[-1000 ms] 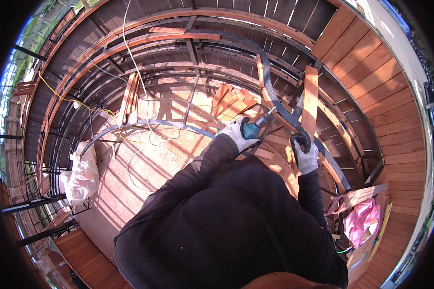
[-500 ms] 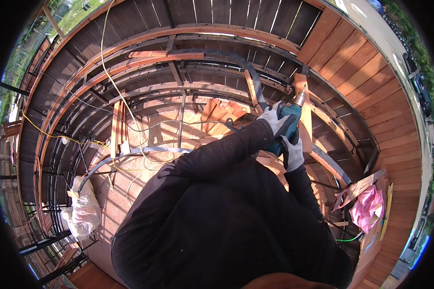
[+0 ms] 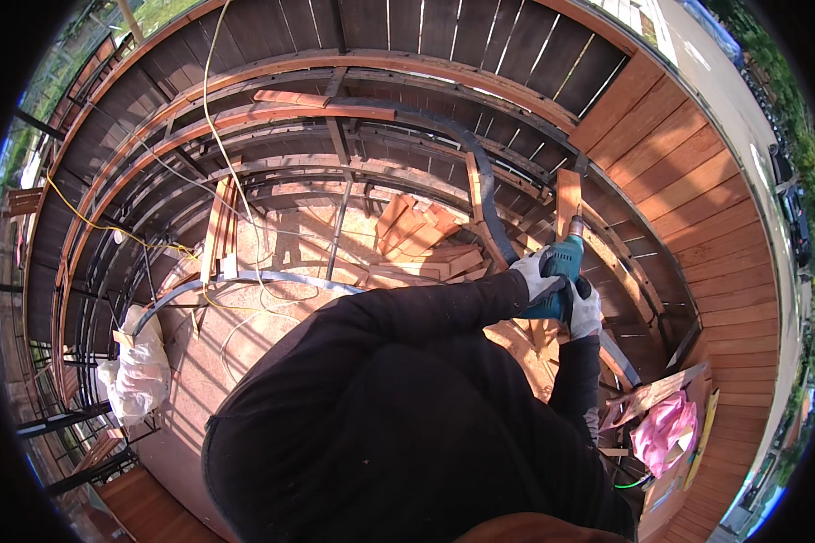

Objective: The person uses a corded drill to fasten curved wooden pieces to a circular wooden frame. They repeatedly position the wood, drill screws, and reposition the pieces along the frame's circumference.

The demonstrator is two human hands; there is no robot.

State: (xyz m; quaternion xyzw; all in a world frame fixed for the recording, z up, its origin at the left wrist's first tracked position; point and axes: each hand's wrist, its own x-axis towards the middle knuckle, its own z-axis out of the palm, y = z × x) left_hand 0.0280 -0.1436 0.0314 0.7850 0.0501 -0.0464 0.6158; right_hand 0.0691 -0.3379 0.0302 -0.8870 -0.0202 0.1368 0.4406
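Note:
I hold a teal power drill (image 3: 566, 261) with both hands, in white-and-grey work gloves. My left hand (image 3: 534, 275) is closed on the left side of its body. On the right side, lower down, my right hand (image 3: 586, 312) is closed around it too. The chuck points away from me, and a thin bit reaches toward a reddish wooden board (image 3: 568, 195) standing against the curved frame. Whether the bit touches the wood I cannot tell. Parts of the drill's grip are hidden behind my gloves and left sleeve.
Curved dark metal rails (image 3: 484, 176) ring the space. Wood offcuts (image 3: 417, 226) lie piled on the floor. A pale cable (image 3: 210, 100) and a yellow cord (image 3: 81, 213) hang at left, above a white sack (image 3: 140, 376). Pink plastic (image 3: 666, 433) lies at right by wooden cladding (image 3: 738, 312).
My hands and the drill have shifted a little right and down in the picture. More of the board's far part shows beyond the bit. The view has also shifted slightly.

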